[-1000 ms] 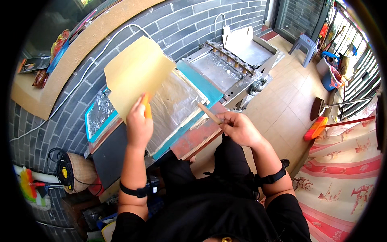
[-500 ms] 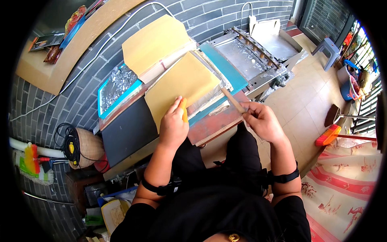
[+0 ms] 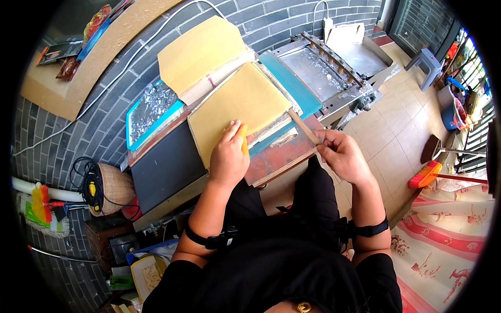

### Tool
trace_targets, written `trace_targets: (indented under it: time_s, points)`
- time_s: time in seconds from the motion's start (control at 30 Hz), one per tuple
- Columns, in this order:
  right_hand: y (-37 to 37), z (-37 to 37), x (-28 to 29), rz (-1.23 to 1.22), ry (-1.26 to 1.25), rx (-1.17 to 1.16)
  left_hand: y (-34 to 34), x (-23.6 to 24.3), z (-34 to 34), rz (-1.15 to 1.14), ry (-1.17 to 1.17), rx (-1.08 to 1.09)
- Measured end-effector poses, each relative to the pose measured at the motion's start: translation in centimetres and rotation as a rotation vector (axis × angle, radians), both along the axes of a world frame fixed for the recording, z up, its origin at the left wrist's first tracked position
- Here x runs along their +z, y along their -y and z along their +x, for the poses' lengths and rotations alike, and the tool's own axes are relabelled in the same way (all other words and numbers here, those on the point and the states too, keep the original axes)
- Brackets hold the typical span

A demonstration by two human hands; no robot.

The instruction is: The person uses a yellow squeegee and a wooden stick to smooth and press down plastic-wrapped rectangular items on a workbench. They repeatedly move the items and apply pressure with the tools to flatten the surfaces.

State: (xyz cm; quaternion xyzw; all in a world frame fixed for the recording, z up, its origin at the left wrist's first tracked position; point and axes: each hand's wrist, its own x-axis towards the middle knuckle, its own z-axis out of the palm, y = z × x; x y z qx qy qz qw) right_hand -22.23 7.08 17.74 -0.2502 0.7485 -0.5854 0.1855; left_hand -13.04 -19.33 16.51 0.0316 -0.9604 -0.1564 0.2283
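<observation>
Centrally, a tan paper sheet [image 3: 240,107] is lying flat on top of a stack on the workbench, slightly above the middle of the frame. The left hand [image 3: 228,156] is pressing down on the sheet's lower edge, palm flat and fingers spread, with a small yellow object [image 3: 244,140] showing beside the fingers. The right hand [image 3: 342,155], to the right of centre, is closing its fingers around the lower end of a thin wooden stick [image 3: 303,127], which is slanting up and left to the sheet's right edge. The two hands are staying apart from each other.

Above and left of the sheet, a second tan sheet [image 3: 201,49] is resting on a thicker pile. At the left, a blue tray [image 3: 151,112] is holding silvery foil, and a dark board [image 3: 164,167] is sitting just below it. A teal mat [image 3: 292,83] is lying to the right of the sheet, beside a metal machine bed [image 3: 334,65] at the upper right. A red broom [image 3: 425,175] is lying on the tiled floor at the right.
</observation>
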Motion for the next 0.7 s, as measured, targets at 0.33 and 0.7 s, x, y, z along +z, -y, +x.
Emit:
trace_targets:
  time_s: [0.33, 0.7]
  points:
    - [0.1, 0.1, 0.5, 0.012, -0.003, 0.002, 0.1, 0.2, -0.1, 0.019, -0.029, -0.021]
    - [0.5, 0.8, 1.2, -0.028, 0.034, -0.034, 5.2, 2.5, -9.0, 1.429, 0.179, -0.149]
